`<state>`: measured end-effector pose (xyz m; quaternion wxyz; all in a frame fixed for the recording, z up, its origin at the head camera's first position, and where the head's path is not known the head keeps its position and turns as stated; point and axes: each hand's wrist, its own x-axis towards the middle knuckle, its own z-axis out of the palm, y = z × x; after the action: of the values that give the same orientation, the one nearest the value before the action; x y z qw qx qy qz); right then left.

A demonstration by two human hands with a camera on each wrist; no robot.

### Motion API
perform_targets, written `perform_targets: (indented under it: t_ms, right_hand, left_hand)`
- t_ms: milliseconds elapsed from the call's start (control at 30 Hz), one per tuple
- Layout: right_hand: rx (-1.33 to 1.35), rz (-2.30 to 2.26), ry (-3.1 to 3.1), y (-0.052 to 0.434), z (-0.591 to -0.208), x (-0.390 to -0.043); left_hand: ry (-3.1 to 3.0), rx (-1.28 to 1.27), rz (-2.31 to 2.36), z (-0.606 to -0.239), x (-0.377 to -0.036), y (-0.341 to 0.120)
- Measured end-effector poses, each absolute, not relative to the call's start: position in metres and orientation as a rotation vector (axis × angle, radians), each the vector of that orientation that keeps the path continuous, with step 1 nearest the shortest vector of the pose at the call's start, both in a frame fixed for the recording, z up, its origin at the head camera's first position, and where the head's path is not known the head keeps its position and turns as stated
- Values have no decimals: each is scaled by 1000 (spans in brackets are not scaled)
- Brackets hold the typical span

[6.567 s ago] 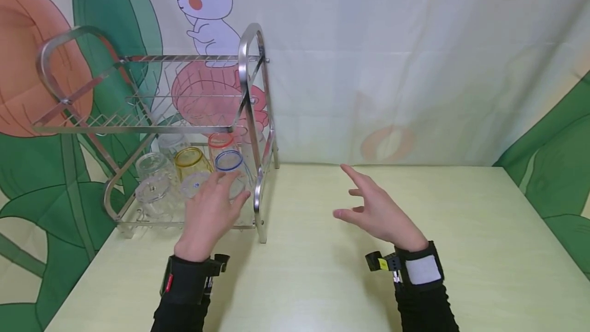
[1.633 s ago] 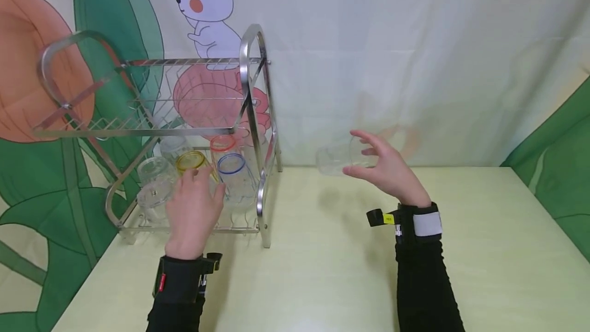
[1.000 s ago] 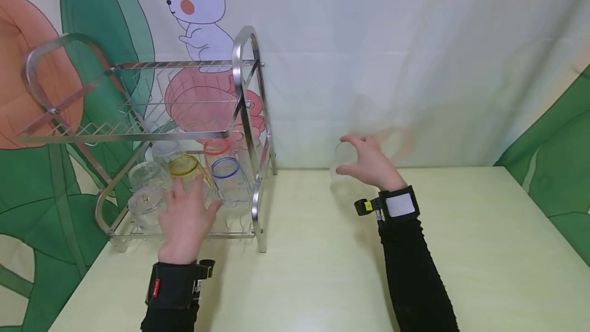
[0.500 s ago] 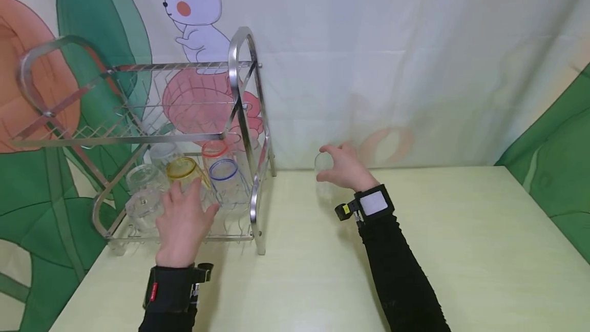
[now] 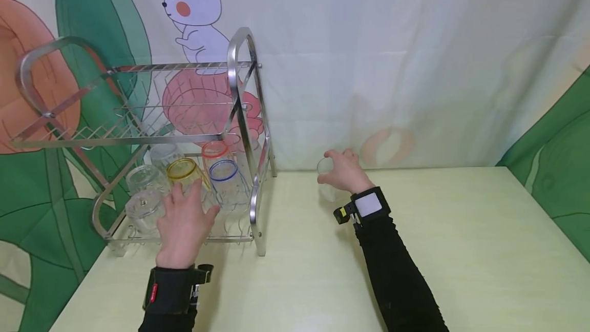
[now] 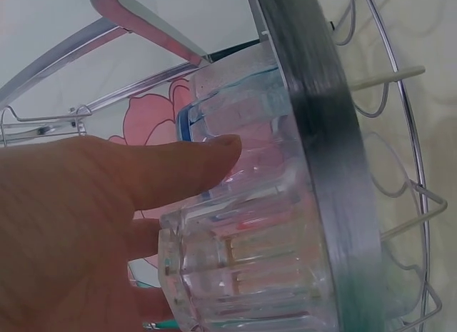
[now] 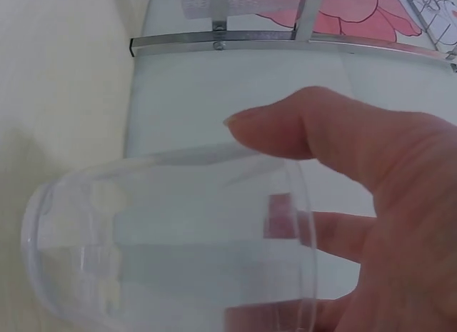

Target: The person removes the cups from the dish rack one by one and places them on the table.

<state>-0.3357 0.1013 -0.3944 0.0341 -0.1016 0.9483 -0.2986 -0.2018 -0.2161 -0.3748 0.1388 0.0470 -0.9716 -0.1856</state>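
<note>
In the head view my right hand [image 5: 344, 172] holds a clear drinking glass [image 5: 328, 192] near its top, upright low at the table's back edge. The right wrist view shows the thumb [image 7: 271, 136] at the glass's rim and two fingers on its far side, seen through the clear wall. My left hand [image 5: 184, 227] reaches into the rack's lower tier, fingers spread over a clear faceted glass [image 6: 250, 268] there. Its thumb [image 6: 193, 164] lies straight beside that glass, fingertips right at its upturned base. A blue-rimmed glass [image 5: 230, 186] stands just beyond, right of the hand.
The two-tier metal rack [image 5: 124, 141] stands on the left of the table [image 5: 295, 270]. Its lower tier also bears a yellow-rimmed glass [image 5: 182, 168], a red-rimmed glass [image 5: 215, 150] and several clear ones. A printed curtain [image 5: 345, 65] hangs behind the table.
My right hand, empty at first, later holds a tilted glass, then moves left and down with the glass turned upright. The left hand has shifted slightly left and down among the rack's glasses.
</note>
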Motion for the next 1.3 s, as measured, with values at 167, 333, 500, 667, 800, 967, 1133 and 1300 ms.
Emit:
perform_targets:
  t_ms: [167, 333, 500, 667, 800, 967, 1133, 1300]
  right_hand:
    - [-298, -948, 2926, 100, -398, -336]
    - [-284, -960, 2934, 99, -400, -336]
    - [-278, -948, 2946, 98, -401, -338]
    - [-278, -929, 2949, 97, -401, -337]
    - [-286, -907, 2949, 98, -402, -335]
    - [-324, -875, 2961, 100, -399, -333]
    - [-376, -882, 2979, 101, -388, -326]
    - [-441, -914, 3016, 98, -374, -318]
  left_hand:
    - [-2820, 139, -555, -375, -202, -218]
    - [-2820, 126, -560, -375, -201, -220]
    - [-2790, 101, -553, -375, -201, -222]
    - [-2779, 96, -565, -376, -200, -222]
    - [-2773, 89, -582, -378, -200, -223]
    - [-2769, 91, -584, -378, -199, -223]
    - [-2774, 83, -600, -375, -198, -224]
    - [-2786, 84, -583, -370, -198, -228]
